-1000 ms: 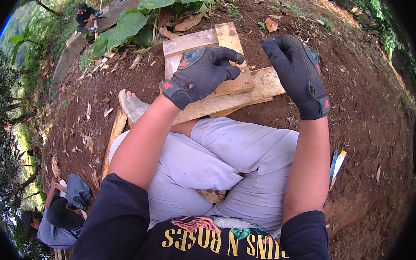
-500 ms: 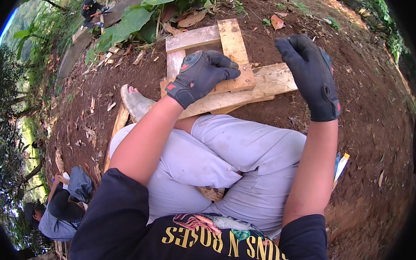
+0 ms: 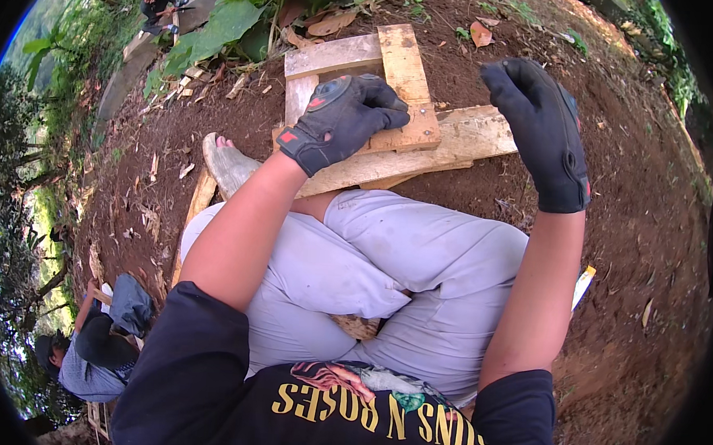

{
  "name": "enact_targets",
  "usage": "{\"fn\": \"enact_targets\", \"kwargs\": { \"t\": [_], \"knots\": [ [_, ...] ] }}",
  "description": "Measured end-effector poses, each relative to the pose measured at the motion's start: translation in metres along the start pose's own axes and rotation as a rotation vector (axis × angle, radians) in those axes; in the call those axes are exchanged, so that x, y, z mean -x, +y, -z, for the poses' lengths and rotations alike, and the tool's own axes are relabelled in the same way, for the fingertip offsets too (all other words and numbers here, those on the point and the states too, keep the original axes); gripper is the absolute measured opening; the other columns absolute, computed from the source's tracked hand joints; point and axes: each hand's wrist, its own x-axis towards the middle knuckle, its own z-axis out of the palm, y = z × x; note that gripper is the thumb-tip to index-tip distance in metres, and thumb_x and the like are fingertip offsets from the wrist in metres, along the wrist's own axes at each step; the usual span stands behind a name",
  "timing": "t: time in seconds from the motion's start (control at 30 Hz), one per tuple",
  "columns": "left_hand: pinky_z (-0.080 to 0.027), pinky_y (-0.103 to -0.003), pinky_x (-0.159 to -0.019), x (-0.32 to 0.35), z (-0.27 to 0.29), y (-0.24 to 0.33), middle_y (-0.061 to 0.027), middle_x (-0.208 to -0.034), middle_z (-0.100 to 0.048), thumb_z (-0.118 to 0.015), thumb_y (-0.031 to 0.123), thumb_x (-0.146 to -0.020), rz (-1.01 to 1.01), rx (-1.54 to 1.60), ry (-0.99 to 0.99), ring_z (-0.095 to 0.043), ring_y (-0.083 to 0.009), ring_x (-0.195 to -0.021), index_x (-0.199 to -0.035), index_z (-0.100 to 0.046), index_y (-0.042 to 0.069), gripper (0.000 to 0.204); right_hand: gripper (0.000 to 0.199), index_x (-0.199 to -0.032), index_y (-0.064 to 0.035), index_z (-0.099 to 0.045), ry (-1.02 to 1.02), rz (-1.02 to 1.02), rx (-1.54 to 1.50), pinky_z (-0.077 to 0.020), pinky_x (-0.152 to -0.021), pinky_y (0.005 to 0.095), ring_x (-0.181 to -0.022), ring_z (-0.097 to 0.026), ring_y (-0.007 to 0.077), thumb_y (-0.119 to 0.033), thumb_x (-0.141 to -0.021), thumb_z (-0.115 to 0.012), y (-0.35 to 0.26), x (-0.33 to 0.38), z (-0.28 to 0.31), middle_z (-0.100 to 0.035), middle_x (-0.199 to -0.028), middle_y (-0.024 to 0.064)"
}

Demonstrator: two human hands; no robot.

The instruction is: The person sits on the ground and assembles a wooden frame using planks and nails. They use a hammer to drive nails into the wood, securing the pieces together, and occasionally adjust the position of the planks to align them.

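I sit on the ground with a frame of pale wooden planks (image 3: 425, 137) lying on the soil in front of my knees. My left hand (image 3: 342, 117), in a black glove with red patches, rests on the planks with its fingers curled over a short upright board (image 3: 405, 64). My right hand (image 3: 543, 131), in the same kind of glove, is raised above the right end of the long plank, fingers bent loosely and holding nothing I can see.
Bare brown soil with dry leaves surrounds me. Large green leaves (image 3: 230, 18) grow behind the planks. A thin wooden strip (image 3: 197, 210) lies by my left foot (image 3: 229, 166). Another person (image 3: 91, 354) crouches at the lower left, and a further one (image 3: 158, 1) at the top left.
The view has tilted so the planks sit lower and closer. My right hand has lifted off the long plank and moved right. My left hand stays on the boards.
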Motion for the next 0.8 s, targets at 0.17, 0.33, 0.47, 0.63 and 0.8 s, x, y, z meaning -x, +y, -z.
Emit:
{"fn": "enact_targets", "kwargs": {
  "t": [0.17, 0.33, 0.47, 0.63, 0.8],
  "knots": [
    [-0.055, -0.036, -0.089, 0.006, 0.001, 0.012, -0.0089, -0.102, -0.078, -0.081, 0.029, -0.095, 0.065, 0.031, 0.010, -0.072, -0.0186, -0.094, -0.109, -0.082, 0.003, 0.030, 0.048, -0.104, 0.0007, -0.073, 0.004, -0.029, 0.005, -0.0511, -0.079, 0.0394, -0.082, -0.063, 0.0218, -0.047, -0.100, -0.072, -0.005, 0.003, 0.001, -0.071, -0.091, 0.0108],
    [-0.055, -0.035, -0.088, 0.007, 0.003, 0.008, -0.0091, -0.102, -0.078, -0.081, 0.032, -0.095, 0.036, -0.006, 0.009, -0.073, -0.0196, -0.094, -0.110, -0.082, 0.005, 0.031, 0.045, -0.108, 0.0009, -0.076, -0.018, -0.009, 0.016, -0.0533, -0.083, 0.0397, -0.088, -0.067, 0.0221, -0.043, -0.100, -0.071, -0.005, 0.002, 0.002, -0.074, -0.096, 0.0122],
    [-0.055, -0.035, -0.088, 0.009, 0.006, 0.017, -0.0091, -0.103, -0.078, -0.081, 0.033, -0.095, 0.046, -0.054, -0.001, -0.073, -0.0197, -0.093, -0.110, -0.081, 0.005, 0.031, 0.044, -0.111, 0.0006, -0.077, -0.003, 0.013, -0.020, -0.0546, -0.087, 0.0397, -0.092, -0.071, 0.0226, -0.042, -0.100, -0.072, -0.001, 0.002, 0.002, -0.075, -0.099, 0.0130],
    [-0.056, -0.035, -0.088, 0.008, 0.003, 0.011, -0.0087, -0.103, -0.078, -0.080, 0.033, -0.096, 0.017, -0.038, 0.019, -0.073, -0.0199, -0.093, -0.110, -0.081, 0.005, 0.031, 0.044, -0.111, 0.0003, -0.077, -0.013, -0.007, -0.023, -0.0546, -0.086, 0.0394, -0.091, -0.071, 0.0222, -0.042, -0.100, -0.073, -0.004, 0.003, 0.003, -0.076, -0.099, 0.0121],
    [-0.056, -0.036, -0.088, 0.007, 0.001, 0.008, -0.0080, -0.101, -0.078, -0.081, 0.034, -0.095, 0.023, -0.017, 0.019, -0.073, -0.0209, -0.093, -0.110, -0.081, 0.005, 0.032, 0.043, -0.109, 0.0000, -0.077, -0.003, -0.021, -0.016, -0.0546, -0.085, 0.0393, -0.089, -0.069, 0.0209, -0.042, -0.100, -0.073, -0.005, 0.003, 0.001, -0.076, -0.097, 0.0118]
  ]
}}
